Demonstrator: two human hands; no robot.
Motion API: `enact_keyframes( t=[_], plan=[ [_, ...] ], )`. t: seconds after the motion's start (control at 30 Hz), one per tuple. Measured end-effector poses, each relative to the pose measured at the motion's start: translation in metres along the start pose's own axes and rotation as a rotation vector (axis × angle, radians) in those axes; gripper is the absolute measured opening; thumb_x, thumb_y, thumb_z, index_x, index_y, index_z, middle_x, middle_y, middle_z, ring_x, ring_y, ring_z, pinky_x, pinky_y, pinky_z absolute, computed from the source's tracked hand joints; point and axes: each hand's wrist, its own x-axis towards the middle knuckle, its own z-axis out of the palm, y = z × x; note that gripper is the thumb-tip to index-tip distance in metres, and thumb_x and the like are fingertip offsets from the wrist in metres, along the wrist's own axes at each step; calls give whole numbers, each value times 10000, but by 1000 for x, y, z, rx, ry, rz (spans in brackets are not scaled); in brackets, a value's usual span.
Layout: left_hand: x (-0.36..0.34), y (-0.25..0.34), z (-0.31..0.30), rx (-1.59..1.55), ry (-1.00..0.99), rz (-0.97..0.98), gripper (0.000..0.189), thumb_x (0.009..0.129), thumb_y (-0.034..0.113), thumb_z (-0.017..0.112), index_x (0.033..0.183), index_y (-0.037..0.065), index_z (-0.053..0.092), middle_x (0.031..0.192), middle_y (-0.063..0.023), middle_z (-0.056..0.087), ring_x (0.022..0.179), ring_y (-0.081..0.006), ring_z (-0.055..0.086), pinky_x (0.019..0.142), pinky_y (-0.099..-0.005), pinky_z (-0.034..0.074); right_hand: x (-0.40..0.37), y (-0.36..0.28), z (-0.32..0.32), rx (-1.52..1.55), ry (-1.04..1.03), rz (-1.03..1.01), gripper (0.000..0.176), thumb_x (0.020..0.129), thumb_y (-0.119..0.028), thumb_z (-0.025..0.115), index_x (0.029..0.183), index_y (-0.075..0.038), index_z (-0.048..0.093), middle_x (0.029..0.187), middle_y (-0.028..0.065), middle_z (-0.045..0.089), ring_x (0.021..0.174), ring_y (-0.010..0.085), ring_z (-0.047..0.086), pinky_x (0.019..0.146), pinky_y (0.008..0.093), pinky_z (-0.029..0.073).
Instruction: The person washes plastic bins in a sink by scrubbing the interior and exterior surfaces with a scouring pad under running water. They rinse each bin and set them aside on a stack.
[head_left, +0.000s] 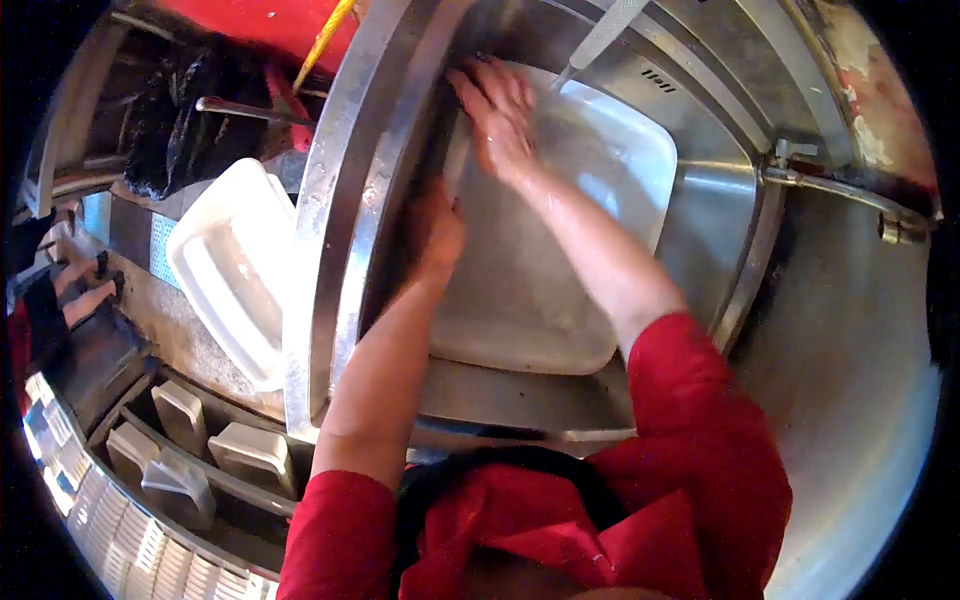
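Note:
A large whitish plastic tub (pixel 560 290) lies tilted inside a steel sink, its hollow facing me. My right hand (pixel 500 115) looks wet and lies against the tub's upper left part, fingers stretched out. Lower down, my left hand (pixel 435 230) is at the tub's left edge, in shadow beside the sink wall. Its fingers are mostly hidden, so their grip on the edge does not show. A grey-handled tool (pixel 605 35) reaches in from the top, its lower end near the tub.
The steel sink rim (pixel 345 230) runs along the left. Beyond it stands another white tub (pixel 235 270). Several pale handled containers (pixel 250 450) sit lower left. A metal pipe with a valve (pixel 850 185) crosses the right side. People's limbs (pixel 85 290) show far left.

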Motion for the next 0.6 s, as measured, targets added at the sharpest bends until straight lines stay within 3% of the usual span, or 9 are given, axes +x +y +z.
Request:
enact_keyframes(
  t=[0.13, 0.2, 0.27, 0.33, 0.37, 0.43, 0.5, 0.57, 0.6],
  plan=[
    [-4, -7, 16, -37, 29, -23, 346, 746, 176, 547, 1066, 66, 476, 918, -223, 565, 822, -375, 554, 730, -419, 446, -19, 70, 11, -196, -178, -280, 370, 726, -96, 453, 1094, -59, 476, 1157, 97, 466, 1082, 270, 430, 896, 424, 327],
    [-5, -7, 9, -109, -88, -64, 346, 750, 178, 538, 1071, 65, 481, 917, -218, 568, 821, -375, 554, 727, -420, 443, -33, 77, -22, -455, -586, 48, 363, 750, -96, 428, 1107, -52, 472, 1158, 77, 471, 1106, 258, 414, 918, 419, 311],
    [-4, -11, 12, -177, -187, -106, 346, 754, 180, 528, 1076, 64, 486, 916, -214, 570, 820, -375, 554, 724, -421, 441, -68, 99, -41, -465, -307, 114, 366, 771, -103, 420, 1131, -43, 445, 1164, 100, 464, 1099, 253, 420, 925, 432, 304],
    [-9, -19, 37, -17, 233, 113, 319, 753, 191, 525, 1043, 60, 497, 884, -204, 582, 801, -375, 561, 706, -424, 450, -95, 110, -75, -645, -332, 342, 361, 796, -107, 406, 1151, -44, 416, 1158, 114, 462, 1102, 258, 416, 929, 446, 298],
    [-4, -10, 25, -20, 228, 125, 319, 753, 191, 525, 1043, 60, 497, 884, -204, 582, 801, -375, 561, 706, -424, 450, -107, 114, -89, -595, -447, 544, 394, 808, -112, 397, 1193, -26, 387, 1192, 122, 422, 1156, 281, 356, 942, 494, 264],
    [4, 12, -14, -123, -300, -130, 315, 755, 194, 524, 1031, 46, 498, 916, -204, 576, 852, -361, 558, 747, -425, 444, -149, 108, -97, -732, -339, 647, 410, 820, -123, 380, 1212, -2, 358, 1259, 168, 361, 1213, 335, 278, 983, 503, 201],
    [-1, 5, 1, -46, -189, -73, 312, 755, 189, 523, 1030, 44, 500, 919, -207, 574, 860, -356, 559, 749, -421, 446, -169, 76, -98, -752, -433, 595, 424, 832, -133, 354, 1226, 22, 332, 1301, 216, 302, 1235, 374, 229, 998, 504, 174],
    [-5, 2, 5, 28, -79, -23, 309, 755, 184, 523, 1029, 42, 501, 922, -210, 572, 867, -351, 560, 751, -418, 447, -242, 51, -64, -840, -940, 438, 466, 814, -100, 358, 1255, 24, 273, 1288, 218, 306, 1217, 369, 263, 1007, 473, 168],
    [-3, 2, -1, -20, -114, -48, 323, 761, 202, 530, 1038, 40, 502, 922, -215, 571, 871, -351, 559, 750, -418, 444, -252, 20, -57, -696, -737, 547, 478, 802, -108, 377, 1250, 29, 281, 1290, 225, 301, 1216, 369, 264, 1004, 482, 176]
  ],
)
